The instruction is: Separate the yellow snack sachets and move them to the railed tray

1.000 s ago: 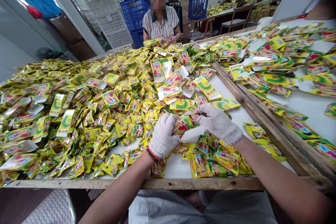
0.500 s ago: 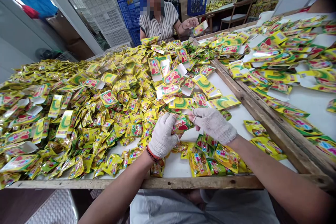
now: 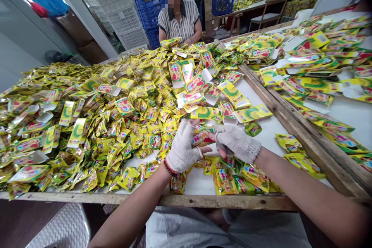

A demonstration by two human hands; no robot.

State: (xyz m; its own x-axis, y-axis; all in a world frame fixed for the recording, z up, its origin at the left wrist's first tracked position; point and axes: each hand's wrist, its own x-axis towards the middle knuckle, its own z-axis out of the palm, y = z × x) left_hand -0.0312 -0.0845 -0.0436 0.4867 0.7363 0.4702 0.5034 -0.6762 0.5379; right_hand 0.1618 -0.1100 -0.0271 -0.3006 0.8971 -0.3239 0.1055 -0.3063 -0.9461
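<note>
A small yellow, red and green printed carton point(image 3: 201, 136) is between my hands, above the white tabletop. My left hand point(image 3: 182, 147), in a white fingerless glove, is at the carton's left end with thumb and forefinger spread apart. My right hand point(image 3: 237, 143), also gloved, has its fingers closed at the carton's right end; its grip is partly hidden. Below my hands lie yellow and green candy packets point(image 3: 225, 181) near the front edge. Flat-looking yellow cartons point(image 3: 252, 113) lie just beyond my right hand.
A large heap of small packets point(image 3: 95, 124), with cartons on it, covers the left. A wooden divider point(image 3: 279, 110) separates more cartons point(image 3: 308, 83) on the right. A wooden rim point(image 3: 215, 200) edges the front. Across the table sits a person point(image 3: 180, 23). Blue crates point(image 3: 149, 11) stand behind.
My left hand has opened its fingers from around the carton. My right hand has moved onto the carton's right end. The person opposite has lowered a hand that held a carton.
</note>
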